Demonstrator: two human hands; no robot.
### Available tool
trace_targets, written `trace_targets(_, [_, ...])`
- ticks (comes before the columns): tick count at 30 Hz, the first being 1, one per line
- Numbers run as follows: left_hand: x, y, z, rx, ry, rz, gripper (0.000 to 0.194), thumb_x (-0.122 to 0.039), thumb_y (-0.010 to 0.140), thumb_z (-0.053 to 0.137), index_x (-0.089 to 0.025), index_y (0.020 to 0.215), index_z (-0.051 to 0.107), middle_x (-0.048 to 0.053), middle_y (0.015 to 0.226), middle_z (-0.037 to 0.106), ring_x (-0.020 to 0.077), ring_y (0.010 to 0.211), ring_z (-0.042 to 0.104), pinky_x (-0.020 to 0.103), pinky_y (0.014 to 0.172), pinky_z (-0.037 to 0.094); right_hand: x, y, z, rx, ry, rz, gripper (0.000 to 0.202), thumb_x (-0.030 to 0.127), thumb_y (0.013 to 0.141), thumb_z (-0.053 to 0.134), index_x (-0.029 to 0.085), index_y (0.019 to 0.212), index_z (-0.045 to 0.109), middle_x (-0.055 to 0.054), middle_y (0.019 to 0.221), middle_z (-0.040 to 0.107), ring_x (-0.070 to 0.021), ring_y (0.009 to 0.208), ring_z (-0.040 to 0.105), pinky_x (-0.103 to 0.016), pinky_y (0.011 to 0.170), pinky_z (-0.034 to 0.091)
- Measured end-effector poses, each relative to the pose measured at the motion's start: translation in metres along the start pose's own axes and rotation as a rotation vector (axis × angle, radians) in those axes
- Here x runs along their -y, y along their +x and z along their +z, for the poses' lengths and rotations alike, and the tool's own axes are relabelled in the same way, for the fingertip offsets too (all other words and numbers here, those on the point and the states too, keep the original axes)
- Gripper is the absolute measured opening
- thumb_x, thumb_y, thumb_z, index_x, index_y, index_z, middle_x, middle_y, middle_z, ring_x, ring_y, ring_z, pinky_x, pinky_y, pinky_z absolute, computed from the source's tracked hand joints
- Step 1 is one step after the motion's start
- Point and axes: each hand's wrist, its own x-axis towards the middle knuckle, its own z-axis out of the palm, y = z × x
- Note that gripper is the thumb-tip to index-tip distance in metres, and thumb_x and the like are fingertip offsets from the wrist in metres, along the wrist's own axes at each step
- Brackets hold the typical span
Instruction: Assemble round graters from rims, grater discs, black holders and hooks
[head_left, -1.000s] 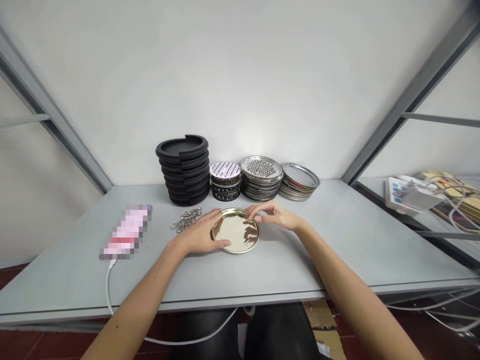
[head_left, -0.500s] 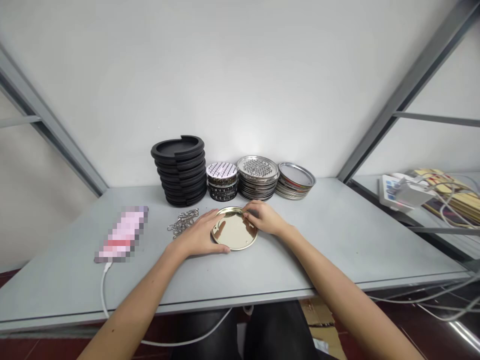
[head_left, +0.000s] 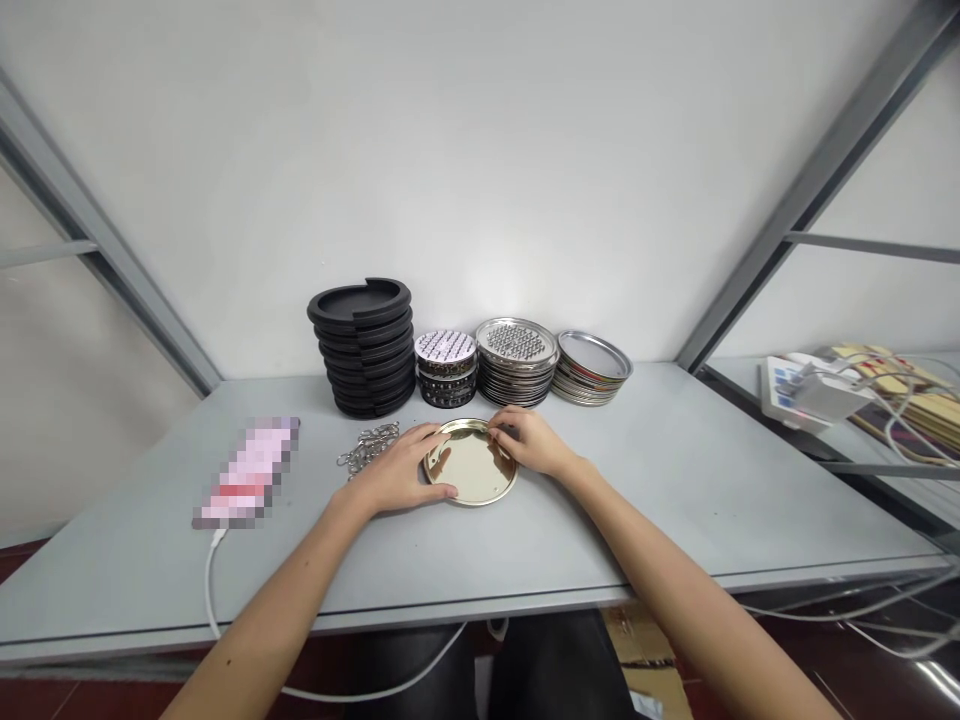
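A shiny gold round plate (head_left: 472, 470) lies on the grey table in front of me, reflecting my fingers. My left hand (head_left: 401, 472) grips its left edge, thumb at the near side and fingers at the far side. At the upper right of the rim, my right hand (head_left: 529, 440) has its fingers curled in a pinch; whatever is between the fingertips is too small to make out. Just left of the plate is a small pile of metal clasps (head_left: 367, 446), partly behind my left hand.
Behind stand a stack of black round holders (head_left: 364, 355), small patterned discs (head_left: 446, 370), perforated metal discs (head_left: 516, 365) and rimmed plates (head_left: 592, 370). A blurred phone (head_left: 251, 475) with a white cable lies left. A power strip (head_left: 795, 393) sits beyond the right frame.
The whole view has shifted slightly, with things appearing a little lower. Both hands keep nearly the same place on the gold plate.
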Motion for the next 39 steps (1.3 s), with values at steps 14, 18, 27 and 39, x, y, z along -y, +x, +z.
trace_targets(14, [-0.0010,-0.0015,-0.0038,0.063,-0.021,-0.010,0.089,-0.062,0.063,0.076,-0.024,0.138,0.048,0.011,0.152,0.034,0.0330,0.139,0.033,0.047,0.114,0.030,0.0000,-0.0004,0.0008,-0.045,-0.001,0.012,0.018,0.019,0.088,0.050,0.017,0.087,0.069,-0.007,0.089,0.068,-0.0191,0.084,0.061,-0.030,0.078,0.047])
trace_targets(18, [-0.0004,-0.0013,-0.0026,0.055,-0.015,-0.011,0.086,-0.062,0.064,0.075,-0.025,0.137,0.048,0.010,0.151,0.036,0.0323,0.138,0.034,0.047,0.114,0.031,-0.0001,-0.0005,0.0012,-0.047,0.002,0.018,0.018,0.019,0.088,0.051,0.017,0.088,0.069,-0.007,0.088,0.068,-0.0191,0.084,0.061,-0.030,0.077,0.047])
trace_targets(27, [0.0026,-0.0004,-0.0009,0.036,-0.022,0.005,0.079,-0.058,0.072,0.072,-0.026,0.139,0.047,0.009,0.152,0.035,0.0317,0.138,0.034,0.047,0.113,0.031,-0.0004,-0.0008,0.0011,-0.039,0.003,0.013,0.018,0.017,0.088,0.051,0.018,0.085,0.069,-0.006,0.086,0.068,-0.0189,0.081,0.061,-0.030,0.078,0.046])
trace_targets(39, [0.0001,-0.0027,-0.0040,0.070,0.010,0.027,0.070,-0.053,0.077,0.067,-0.025,0.139,0.048,0.008,0.154,0.032,0.0302,0.141,0.031,0.045,0.115,0.029,0.0006,-0.0011,0.0023,-0.100,0.005,0.011,0.019,0.015,0.086,0.049,0.018,0.090,0.068,-0.007,0.089,0.069,-0.0201,0.085,0.061,-0.032,0.080,0.047])
